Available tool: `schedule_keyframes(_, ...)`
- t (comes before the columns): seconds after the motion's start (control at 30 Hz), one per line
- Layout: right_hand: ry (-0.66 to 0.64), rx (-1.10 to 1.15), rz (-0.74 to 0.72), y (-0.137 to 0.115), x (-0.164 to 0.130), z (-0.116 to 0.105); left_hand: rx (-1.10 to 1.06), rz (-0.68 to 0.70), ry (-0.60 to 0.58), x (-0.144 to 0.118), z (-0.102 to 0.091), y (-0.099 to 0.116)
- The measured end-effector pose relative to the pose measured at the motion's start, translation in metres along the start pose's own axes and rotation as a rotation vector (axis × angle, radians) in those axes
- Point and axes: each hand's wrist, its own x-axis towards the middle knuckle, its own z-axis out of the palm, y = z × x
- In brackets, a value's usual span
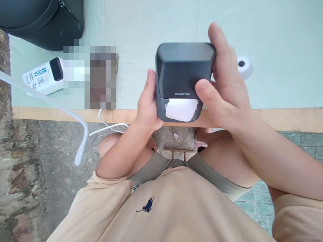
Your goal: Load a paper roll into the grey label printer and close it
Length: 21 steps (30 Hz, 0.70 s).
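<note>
Between my two hands, above the table's near edge, I hold a dark label printer (185,74) marked NIIMBOT. A torn piece of white label paper (181,110) sticks out of the slot at its near end. My left hand (148,107) grips the printer's left side, its palm and hidden fingers against the case. My right hand (227,84) holds the right side, with the thumb on the top cover and the index finger along the far right corner. The remaining right fingers are hidden behind the printer.
A white label roll (246,67) lies right of my right hand. At left are a white power bank (44,76), a pixelated patch and a black bag (42,23). A white cable (63,116) hangs over the table's wooden edge (285,119). A paper scrap (176,136) lies below.
</note>
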Motion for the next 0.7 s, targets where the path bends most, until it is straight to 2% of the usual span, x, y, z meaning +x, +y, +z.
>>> schedule_keyframes(0.07, 0.064, -0.128, -0.155, 0.003, -0.001, -0.003, -0.009, -0.016, 0.001, 0.002, 0.0, -0.001)
schedule_keyframes(0.13, 0.071, -0.19, -0.256, 0.005, -0.001, -0.006, -0.018, -0.02, 0.011, 0.004, 0.0, -0.003)
schedule_keyframes(0.23, 0.011, -0.178, -0.288, 0.006, 0.0, -0.009, -0.028, -0.039, 0.047, 0.006, 0.001, -0.005)
schedule_keyframes(0.37, 0.004, -0.164, -0.402, 0.016, 0.003, -0.013, -0.098, -0.1, 0.108, 0.006, 0.003, -0.002)
schedule_keyframes(0.43, 0.001, -0.16, -0.403, 0.02, 0.003, -0.015, -0.149, -0.12, 0.1, 0.004, 0.006, 0.002)
schedule_keyframes(0.53, 0.041, -0.191, -0.342, 0.02, 0.003, -0.02, -0.221, -0.112, 0.01, 0.001, 0.011, 0.007)
schedule_keyframes(0.63, 0.2, -0.324, -0.373, 0.008, 0.001, -0.024, -0.259, -0.074, -0.044, -0.001, 0.014, 0.008)
schedule_keyframes(0.7, 0.287, -0.338, -0.329, -0.005, 0.0, -0.025, -0.237, -0.075, -0.065, -0.001, 0.013, 0.006)
